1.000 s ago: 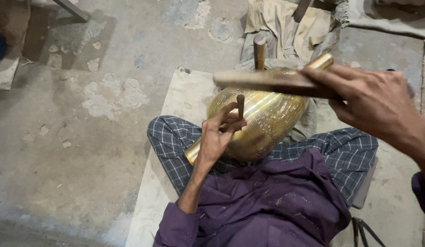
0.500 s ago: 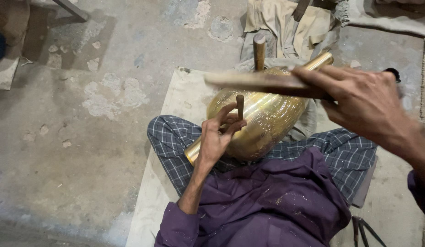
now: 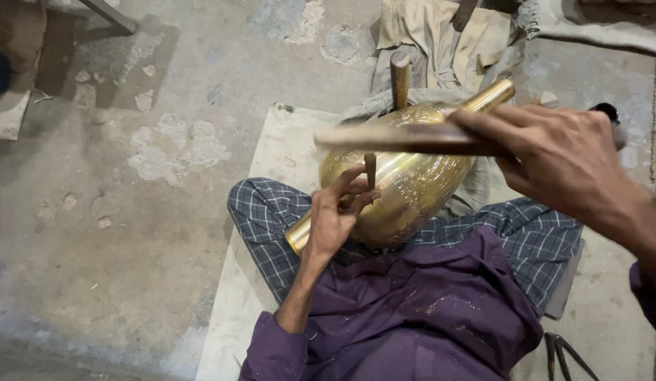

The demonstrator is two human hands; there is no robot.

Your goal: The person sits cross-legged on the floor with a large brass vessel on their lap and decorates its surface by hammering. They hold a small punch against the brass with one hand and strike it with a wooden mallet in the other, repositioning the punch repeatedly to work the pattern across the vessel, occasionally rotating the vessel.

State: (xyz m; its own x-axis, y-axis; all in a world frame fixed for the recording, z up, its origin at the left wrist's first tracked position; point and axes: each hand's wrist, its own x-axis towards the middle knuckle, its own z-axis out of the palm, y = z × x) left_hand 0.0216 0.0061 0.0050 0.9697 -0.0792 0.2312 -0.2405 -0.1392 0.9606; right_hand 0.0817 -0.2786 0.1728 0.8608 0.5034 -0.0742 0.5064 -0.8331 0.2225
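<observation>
A shiny round brass vessel with a tube running through it rests on my lap, between my checked trouser legs. My left hand pinches a small dark punch upright against the vessel's left side. My right hand grips a flat wooden stick, held level just above the punch and across the top of the vessel. The stick looks blurred.
A pale mat lies under me on the rough concrete floor. A wooden peg stands behind the vessel, with crumpled beige cloth beyond. Dark metal pliers lie at the lower right.
My right hand and the wooden stick have shifted slightly left and down toward the punch. The left hand, punch and vessel stay where they were.
</observation>
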